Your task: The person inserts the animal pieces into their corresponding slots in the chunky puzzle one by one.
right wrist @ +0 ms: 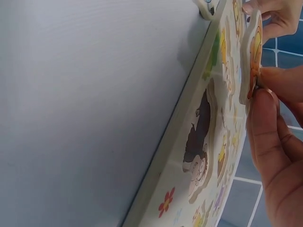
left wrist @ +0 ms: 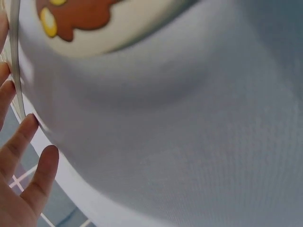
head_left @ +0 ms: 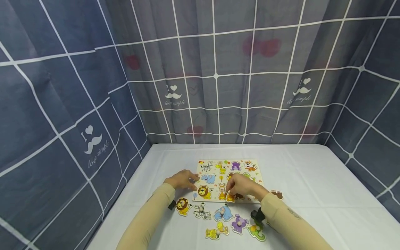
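A pale wooden puzzle board (head_left: 215, 199) printed with animals lies on the table. My left hand (head_left: 182, 179) rests at its left edge, fingers spread and touching the edge. Between thumb and fingers, my right hand (head_left: 242, 184) pinches an orange-and-yellow animal puzzle piece (right wrist: 254, 56). That piece is held over the board's front row, beside the printed kangaroo (head_left: 222, 191); in the right wrist view it stands a little off the board's face. The fingers partly cover it. Near the left wrist lies a lion piece (head_left: 183, 206), its edge large in the left wrist view.
In front of the board lie loose pieces: zebra (head_left: 202, 211), elephant (head_left: 223, 213), giraffe (head_left: 217, 231), a purple animal (head_left: 239, 224) and a green one (head_left: 257, 233). A brown piece (head_left: 277, 194) lies right of the board. Grid-patterned curtains (head_left: 231, 93) enclose the white table.
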The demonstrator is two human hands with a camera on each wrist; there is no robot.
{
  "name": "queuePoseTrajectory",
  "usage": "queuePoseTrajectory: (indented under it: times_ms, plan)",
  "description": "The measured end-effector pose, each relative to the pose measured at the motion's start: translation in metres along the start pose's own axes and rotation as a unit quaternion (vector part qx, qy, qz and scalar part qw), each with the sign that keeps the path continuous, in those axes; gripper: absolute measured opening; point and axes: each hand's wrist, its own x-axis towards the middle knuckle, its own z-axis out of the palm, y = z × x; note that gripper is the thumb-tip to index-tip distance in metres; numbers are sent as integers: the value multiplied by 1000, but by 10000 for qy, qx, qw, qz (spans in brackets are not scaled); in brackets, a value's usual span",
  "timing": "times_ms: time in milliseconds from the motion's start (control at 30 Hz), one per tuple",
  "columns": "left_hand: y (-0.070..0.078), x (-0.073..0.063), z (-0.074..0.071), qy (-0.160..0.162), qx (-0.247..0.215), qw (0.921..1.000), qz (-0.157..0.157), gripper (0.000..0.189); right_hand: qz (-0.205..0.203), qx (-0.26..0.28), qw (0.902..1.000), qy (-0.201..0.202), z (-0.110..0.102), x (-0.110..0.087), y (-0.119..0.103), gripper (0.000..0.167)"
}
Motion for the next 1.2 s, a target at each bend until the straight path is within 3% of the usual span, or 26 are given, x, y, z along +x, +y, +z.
queuePoseTrajectory:
  times_ms: [300,1200]
  plan:
    - [0,1,-1,11,8,10000,30,52,-124,-111,9998,87,3,8,4,18]
    - [-2,-1,0,-16,-122,9999,99,54,203,158,9997,37,12,22,5,16]
